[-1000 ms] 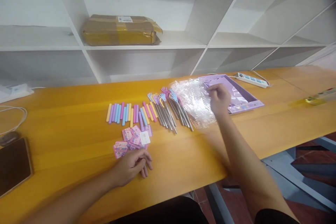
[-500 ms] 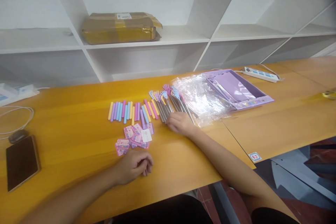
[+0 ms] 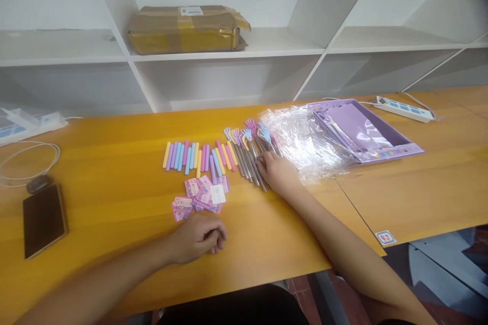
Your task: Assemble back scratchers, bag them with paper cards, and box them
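Note:
Several back scratchers (image 3: 247, 162) lie side by side, their metal rods toward me and their small hand-shaped heads in pink, blue, yellow and purple pointing away. My right hand (image 3: 280, 172) is over the right part of this row, fingers bent down onto the rods; the palm hides some of them. My left hand (image 3: 202, 237) rests on the table, fingers loosely curled in, with nothing visible in it. Just beyond it lies a loose pile of pink printed cards (image 3: 204, 194) with a white one on top. Pastel handle tubes (image 3: 196, 157) form an uneven row left of the rods.
Crumpled clear plastic (image 3: 305, 142) partly overlaps an open purple box (image 3: 396, 151) at right. A power strip (image 3: 406, 108) lies behind the box. A phone (image 3: 43, 221) and a dark mouse-like object (image 3: 39, 183) are at left. Above the table, a taped carton (image 3: 186, 30) sits on white shelving.
My right hand has moved up along the rods, showing more of their near ends. My left hand stays curled in place. The whole view has shifted slightly.

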Demonstrator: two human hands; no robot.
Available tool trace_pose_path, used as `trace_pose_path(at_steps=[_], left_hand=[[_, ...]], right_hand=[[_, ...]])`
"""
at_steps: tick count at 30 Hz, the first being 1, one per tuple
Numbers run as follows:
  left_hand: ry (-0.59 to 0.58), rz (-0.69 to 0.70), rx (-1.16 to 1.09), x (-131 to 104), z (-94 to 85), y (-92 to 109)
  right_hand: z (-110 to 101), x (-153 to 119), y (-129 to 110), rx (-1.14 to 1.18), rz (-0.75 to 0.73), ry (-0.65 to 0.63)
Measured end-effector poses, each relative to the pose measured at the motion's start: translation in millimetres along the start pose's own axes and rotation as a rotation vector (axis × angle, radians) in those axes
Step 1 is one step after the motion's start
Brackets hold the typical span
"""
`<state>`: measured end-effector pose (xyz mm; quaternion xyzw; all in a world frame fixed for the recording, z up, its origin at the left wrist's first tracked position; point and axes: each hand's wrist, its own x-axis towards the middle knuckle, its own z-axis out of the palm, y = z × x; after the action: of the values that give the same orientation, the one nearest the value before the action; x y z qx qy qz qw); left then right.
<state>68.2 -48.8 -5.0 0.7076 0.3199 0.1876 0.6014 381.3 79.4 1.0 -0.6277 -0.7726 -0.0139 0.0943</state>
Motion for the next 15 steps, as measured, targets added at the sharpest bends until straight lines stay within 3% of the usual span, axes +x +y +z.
trace_pose_path(at_steps=[15], left_hand=[[-0.001, 0.04, 0.009, -0.1, 2.3, -2.4]], right_hand=[[0.3, -2.4, -3.0, -0.039, 0.081, -0.044]])
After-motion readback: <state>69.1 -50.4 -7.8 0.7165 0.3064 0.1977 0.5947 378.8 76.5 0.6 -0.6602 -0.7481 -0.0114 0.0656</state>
